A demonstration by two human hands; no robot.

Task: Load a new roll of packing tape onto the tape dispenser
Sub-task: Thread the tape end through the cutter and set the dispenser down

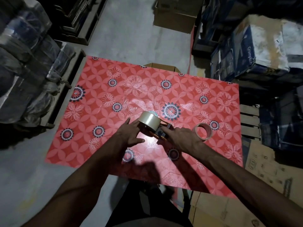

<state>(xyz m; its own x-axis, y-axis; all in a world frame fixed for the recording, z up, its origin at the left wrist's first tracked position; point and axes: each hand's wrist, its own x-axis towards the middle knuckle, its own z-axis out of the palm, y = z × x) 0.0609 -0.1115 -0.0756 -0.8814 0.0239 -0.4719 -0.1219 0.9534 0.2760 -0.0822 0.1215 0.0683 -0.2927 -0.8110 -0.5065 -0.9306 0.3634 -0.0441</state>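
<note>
Sitting near the middle of the red flower-patterned table (pixel 101 99), slightly toward the person's side, the new roll of clear packing tape (pixel 149 122) stands on edge on the tape dispenser (pixel 161 132), whose dark body and yellowish frame show just to the right of the roll. The left hand (pixel 131 134) lies against the roll's left side with its fingers (pixel 134 123) spread and stretched forward, thumb pointing right below the roll; whether the palm presses the roll cannot be told. The right hand (pixel 182 139) covers the dispenser's near end, fingers drawn together and curled over the frame (the exact grip is hidden beneath the hand). Just beside that hand, to its right, an empty tape core (pixel 203 131) lies flat on the table, apart from the dispenser. Beyond the table's far edge a cardboard box (pixel 161 67) peeks out, and another larger box (pixel 176 15) sits farther off on the concrete floor (pixel 131 35). Stacked wrapped bundles (pixel 24 71) line the left side.
</note>
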